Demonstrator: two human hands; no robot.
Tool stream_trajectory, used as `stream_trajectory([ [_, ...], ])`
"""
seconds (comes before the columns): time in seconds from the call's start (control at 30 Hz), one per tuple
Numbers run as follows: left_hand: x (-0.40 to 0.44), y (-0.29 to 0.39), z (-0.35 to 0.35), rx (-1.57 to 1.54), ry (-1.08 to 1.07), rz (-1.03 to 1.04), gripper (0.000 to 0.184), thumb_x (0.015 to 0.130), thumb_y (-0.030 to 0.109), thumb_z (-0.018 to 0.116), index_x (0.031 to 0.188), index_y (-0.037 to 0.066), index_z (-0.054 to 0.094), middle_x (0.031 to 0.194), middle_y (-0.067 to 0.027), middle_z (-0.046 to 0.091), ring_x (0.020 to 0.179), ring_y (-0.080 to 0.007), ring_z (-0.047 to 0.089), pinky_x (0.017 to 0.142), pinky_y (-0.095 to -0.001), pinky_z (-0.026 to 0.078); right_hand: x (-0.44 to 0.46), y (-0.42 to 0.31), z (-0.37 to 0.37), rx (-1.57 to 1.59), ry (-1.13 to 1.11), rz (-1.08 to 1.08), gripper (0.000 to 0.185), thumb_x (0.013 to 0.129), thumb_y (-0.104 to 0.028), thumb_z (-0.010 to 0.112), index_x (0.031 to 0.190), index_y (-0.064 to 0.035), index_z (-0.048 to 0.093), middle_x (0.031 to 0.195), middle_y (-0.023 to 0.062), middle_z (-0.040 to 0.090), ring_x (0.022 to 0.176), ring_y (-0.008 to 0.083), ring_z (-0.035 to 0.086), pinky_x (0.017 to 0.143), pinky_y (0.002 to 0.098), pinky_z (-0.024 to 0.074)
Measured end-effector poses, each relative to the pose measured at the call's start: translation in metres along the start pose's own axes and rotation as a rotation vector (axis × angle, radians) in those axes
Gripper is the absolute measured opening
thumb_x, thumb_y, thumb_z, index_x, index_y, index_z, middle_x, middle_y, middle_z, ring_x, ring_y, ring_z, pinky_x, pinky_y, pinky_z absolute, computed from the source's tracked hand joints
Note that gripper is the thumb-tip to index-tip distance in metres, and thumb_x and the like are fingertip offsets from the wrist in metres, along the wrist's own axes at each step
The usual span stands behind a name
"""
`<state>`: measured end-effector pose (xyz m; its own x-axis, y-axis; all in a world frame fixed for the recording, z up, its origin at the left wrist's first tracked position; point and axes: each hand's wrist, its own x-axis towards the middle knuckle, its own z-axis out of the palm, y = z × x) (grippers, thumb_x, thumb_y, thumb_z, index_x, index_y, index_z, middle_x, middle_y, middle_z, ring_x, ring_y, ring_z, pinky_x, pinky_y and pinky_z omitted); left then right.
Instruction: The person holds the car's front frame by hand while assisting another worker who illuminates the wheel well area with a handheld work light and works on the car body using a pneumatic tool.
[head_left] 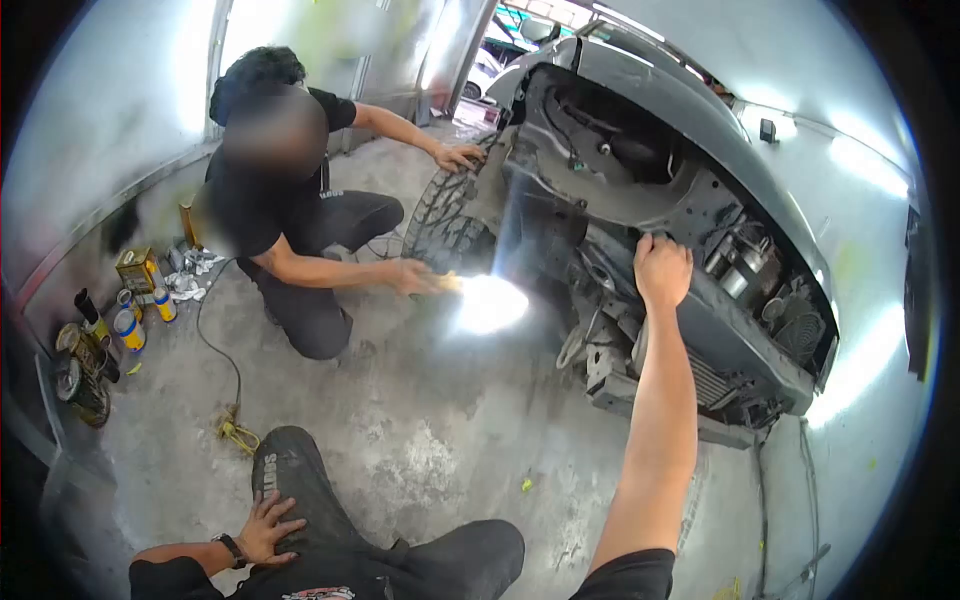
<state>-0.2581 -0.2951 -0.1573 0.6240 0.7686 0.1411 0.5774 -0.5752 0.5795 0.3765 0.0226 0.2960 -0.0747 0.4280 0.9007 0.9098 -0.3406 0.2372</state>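
Note:
My left hand point(268, 530) lies with fingers spread on the dark trouser leg point(310, 490) over my knee. With my arm stretched forward, my right hand point(662, 268) has its fingers curled over the upper edge of the car's dark front frame rail point(715, 312); the fingertips are hidden behind it. Left of that hand is the exposed wheel arch point(570, 190) of the grey car body point(680, 95). To its right, bare metal engine parts point(745, 270) show. The car's front end is stripped of its outer panels.
A co-worker point(270, 190) crouches at left, one hand on the tyre point(450, 205), the other holding a glaring work lamp point(490, 303). Its cable point(210, 320) runs over the floor. Several cans point(130, 328) stand along the wall. A yellow cord point(238, 434) lies near my knee.

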Motion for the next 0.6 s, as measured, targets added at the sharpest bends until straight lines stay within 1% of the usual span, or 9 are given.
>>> stream_trajectory([
  [0.17, -0.01, -0.002, -0.001, 0.036, -0.008, -0.043, 0.071, 0.083, 0.061, 0.067, 0.143, 0.026, 0.056, 0.16, -0.0177, 0.031, 0.15, -0.0509, 0.018, 0.115, -0.0772, 0.009, 0.0, 0.001, 0.0, -0.033, -0.028, 0.0, 0.044, 0.1, -0.032, 0.048, 0.081, -0.0023, 0.075, 0.092, 0.0164, 0.075, 0.091, 0.0353, 0.068, 0.097, 0.0456, 0.0487],
  [0.2, -0.011, -0.006, 0.001, 0.072, 0.0, -0.014, 0.071, 0.082, 0.06, 0.067, 0.142, 0.023, 0.056, 0.161, -0.0181, 0.03, 0.151, -0.0509, 0.017, 0.115, -0.0765, 0.009, 0.0, -0.001, -0.002, -0.032, 0.002, -0.006, 0.046, 0.099, -0.033, 0.047, 0.081, -0.0025, 0.075, 0.089, 0.0168, 0.074, 0.089, 0.0349, 0.069, 0.095, 0.0453, 0.0489],
  [0.3, -0.014, -0.009, 0.004, 0.07, 0.021, 0.002, 0.071, 0.083, 0.06, 0.067, 0.142, 0.022, 0.056, 0.161, -0.0187, 0.03, 0.151, -0.0511, 0.016, 0.116, -0.0761, 0.009, 0.002, -0.001, 0.001, -0.032, -0.02, 0.001, 0.046, 0.099, -0.032, 0.046, 0.08, -0.0026, 0.075, 0.088, 0.018, 0.074, 0.086, 0.0363, 0.069, 0.094, 0.0457, 0.0494],
  [0.33, -0.013, -0.011, 0.005, 0.074, 0.022, 0.005, 0.072, 0.083, 0.061, 0.066, 0.142, 0.022, 0.056, 0.161, -0.0188, 0.031, 0.151, -0.0511, 0.017, 0.116, -0.0761, 0.009, 0.003, 0.0, 0.002, -0.031, -0.033, 0.004, 0.046, 0.098, -0.031, 0.046, 0.078, -0.002, 0.075, 0.087, 0.02, 0.074, 0.085, 0.0381, 0.069, 0.092, 0.0469, 0.05],
  [0.43, -0.015, -0.014, 0.006, 0.073, 0.015, 0.012, 0.072, 0.083, 0.061, 0.066, 0.142, 0.021, 0.056, 0.161, -0.0192, 0.031, 0.151, -0.0511, 0.017, 0.116, -0.0761, 0.009, 0.003, 0.0, 0.001, -0.034, -0.054, -0.021, 0.047, 0.098, -0.031, 0.045, 0.078, -0.0018, 0.075, 0.086, 0.0211, 0.073, 0.084, 0.0398, 0.069, 0.091, 0.0485, 0.0504],
  [0.6, -0.009, -0.021, 0.006, 0.061, 0.004, 0.016, 0.071, 0.083, 0.061, 0.064, 0.141, 0.021, 0.057, 0.162, -0.0189, 0.031, 0.151, -0.0507, 0.018, 0.117, -0.0747, 0.008, 0.005, 0.0, 0.0, -0.052, -0.083, -0.005, 0.048, 0.098, -0.033, 0.044, 0.083, -0.0015, 0.077, 0.089, 0.0223, 0.073, 0.086, 0.0418, 0.069, 0.088, 0.0487, 0.0519],
])
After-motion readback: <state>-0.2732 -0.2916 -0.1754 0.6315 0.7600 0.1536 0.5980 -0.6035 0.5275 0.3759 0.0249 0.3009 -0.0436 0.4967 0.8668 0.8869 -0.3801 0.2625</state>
